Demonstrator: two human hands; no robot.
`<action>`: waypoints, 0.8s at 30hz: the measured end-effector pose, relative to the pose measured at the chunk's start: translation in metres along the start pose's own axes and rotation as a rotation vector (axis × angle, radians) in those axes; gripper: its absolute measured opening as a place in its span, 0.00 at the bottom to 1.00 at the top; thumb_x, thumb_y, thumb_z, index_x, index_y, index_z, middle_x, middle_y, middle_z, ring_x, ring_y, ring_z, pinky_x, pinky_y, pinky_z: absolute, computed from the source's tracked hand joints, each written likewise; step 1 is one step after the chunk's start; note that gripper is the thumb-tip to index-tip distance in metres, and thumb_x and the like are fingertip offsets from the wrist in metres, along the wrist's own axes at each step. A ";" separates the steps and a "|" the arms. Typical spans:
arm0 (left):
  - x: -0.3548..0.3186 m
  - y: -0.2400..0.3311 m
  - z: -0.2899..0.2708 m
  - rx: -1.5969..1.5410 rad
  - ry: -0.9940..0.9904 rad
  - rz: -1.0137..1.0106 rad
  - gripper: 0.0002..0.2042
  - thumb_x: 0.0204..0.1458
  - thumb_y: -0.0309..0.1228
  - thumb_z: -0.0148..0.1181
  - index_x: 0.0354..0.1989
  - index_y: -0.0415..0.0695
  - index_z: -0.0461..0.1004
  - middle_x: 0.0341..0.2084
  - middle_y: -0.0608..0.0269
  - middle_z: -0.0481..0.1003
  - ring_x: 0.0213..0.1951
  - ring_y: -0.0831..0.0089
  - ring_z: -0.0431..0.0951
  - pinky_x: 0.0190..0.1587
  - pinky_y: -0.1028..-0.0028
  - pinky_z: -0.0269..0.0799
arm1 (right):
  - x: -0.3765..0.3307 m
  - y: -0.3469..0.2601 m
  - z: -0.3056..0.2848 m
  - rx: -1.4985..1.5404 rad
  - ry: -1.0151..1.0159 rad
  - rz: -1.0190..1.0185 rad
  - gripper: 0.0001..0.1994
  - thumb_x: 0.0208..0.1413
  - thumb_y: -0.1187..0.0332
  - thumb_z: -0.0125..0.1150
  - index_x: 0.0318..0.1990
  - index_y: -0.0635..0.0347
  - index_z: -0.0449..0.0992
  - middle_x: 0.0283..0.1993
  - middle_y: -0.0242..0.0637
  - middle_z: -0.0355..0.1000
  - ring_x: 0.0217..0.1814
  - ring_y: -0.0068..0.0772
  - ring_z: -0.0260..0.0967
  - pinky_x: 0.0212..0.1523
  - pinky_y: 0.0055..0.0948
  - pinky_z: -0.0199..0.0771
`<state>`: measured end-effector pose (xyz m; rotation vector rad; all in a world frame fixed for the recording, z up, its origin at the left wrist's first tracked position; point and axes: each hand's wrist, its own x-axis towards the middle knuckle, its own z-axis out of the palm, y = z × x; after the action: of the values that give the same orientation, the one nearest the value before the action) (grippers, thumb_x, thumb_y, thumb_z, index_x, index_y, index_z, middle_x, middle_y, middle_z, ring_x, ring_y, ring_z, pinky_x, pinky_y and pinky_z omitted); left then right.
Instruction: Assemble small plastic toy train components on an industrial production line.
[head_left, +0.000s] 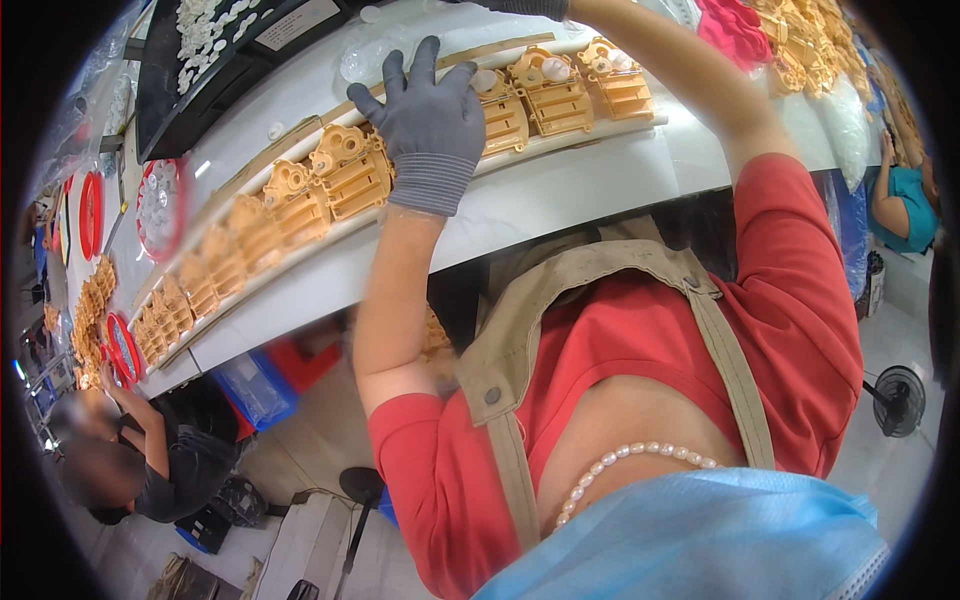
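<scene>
My left hand (430,120), in a grey knit glove, lies flat with its fingers spread on a row of orange moulded plastic parts (340,175). The parts stand side by side on a long tan strip (260,160) that runs along a white bench (560,190). More of the same parts (560,90) continue to the right of the glove. My right arm reaches up along the bench; only the cuff of its grey glove (525,7) shows at the top edge, the fingers are cut off.
A black tray of small white pieces (215,40) sits at the back left, near red-rimmed round dishes (160,205). Loose orange parts (800,40) are heaped at the top right. A co-worker (160,450) sits at the lower left, another person (900,200) at the right. A fan (898,400) stands on the floor.
</scene>
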<state>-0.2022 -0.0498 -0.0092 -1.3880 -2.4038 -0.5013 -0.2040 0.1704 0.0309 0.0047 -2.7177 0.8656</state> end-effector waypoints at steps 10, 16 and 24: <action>0.004 -0.001 0.005 -0.174 0.039 -0.037 0.07 0.49 0.41 0.59 0.32 0.57 0.81 0.52 0.64 0.73 0.60 0.54 0.64 0.62 0.37 0.37 | -0.003 -0.017 -0.004 -0.012 -0.005 -0.023 0.09 0.50 0.69 0.60 0.38 0.63 0.78 0.34 0.49 0.76 0.37 0.43 0.76 0.39 0.34 0.73; 0.014 0.015 0.009 -0.054 0.060 0.015 0.06 0.48 0.41 0.60 0.29 0.56 0.80 0.50 0.66 0.75 0.59 0.57 0.66 0.61 0.35 0.37 | 0.012 -0.019 0.010 0.012 -0.061 -0.010 0.09 0.48 0.67 0.62 0.35 0.62 0.78 0.32 0.48 0.76 0.35 0.44 0.76 0.37 0.34 0.73; -0.032 0.000 -0.026 -0.224 0.221 -0.032 0.06 0.48 0.38 0.61 0.33 0.56 0.79 0.45 0.65 0.76 0.54 0.61 0.69 0.63 0.48 0.42 | 0.037 -0.073 0.041 -0.539 -0.294 -0.157 0.05 0.47 0.69 0.58 0.31 0.58 0.77 0.32 0.46 0.74 0.37 0.51 0.74 0.35 0.43 0.72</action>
<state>-0.1848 -0.0860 -0.0008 -1.3035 -2.2481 -0.9062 -0.2443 0.0899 0.0505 0.2461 -3.0821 0.0752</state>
